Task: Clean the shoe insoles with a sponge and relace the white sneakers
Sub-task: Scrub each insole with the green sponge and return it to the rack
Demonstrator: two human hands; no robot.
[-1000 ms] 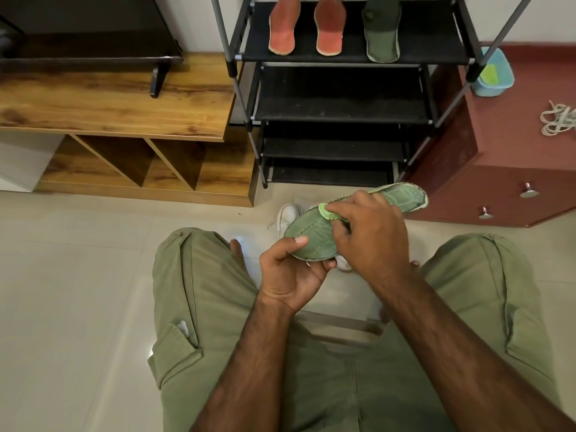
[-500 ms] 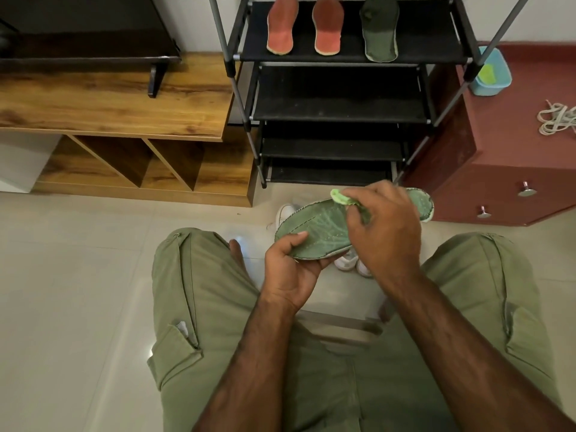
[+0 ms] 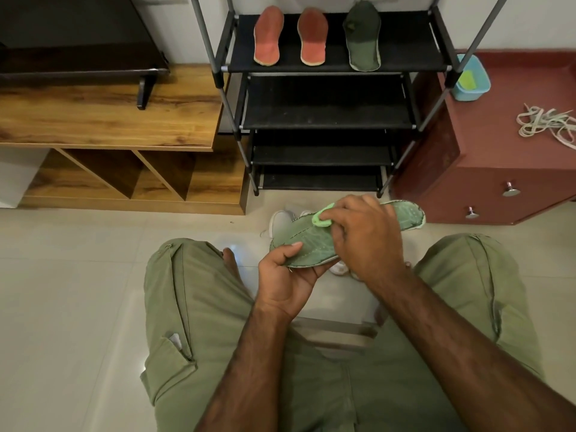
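Insole (image 3: 311, 244), green, stitched rim, dotted face, is up in the air over the sneakers (image 3: 280, 219), between the knees. Left hand (image 3: 286, 275) pinches its near end, thumb on top. Right hand (image 3: 367, 238) curls round the sponge (image 3: 321, 218), pressing at mid-length. Risk: a hard press could fold the unsupported far end or pop it loose. Possibly damp; hard to tell.

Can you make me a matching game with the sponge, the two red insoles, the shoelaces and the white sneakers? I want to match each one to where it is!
Things:
1. sponge
2. red insoles
3. laces
4. white sneakers

Places:
A. on top of the red cabinet
B. on the floor
C. on the top shelf of the black rack
D. pinched in the right hand

Pairs: 1-D, 2-C, 3-A, 4-B
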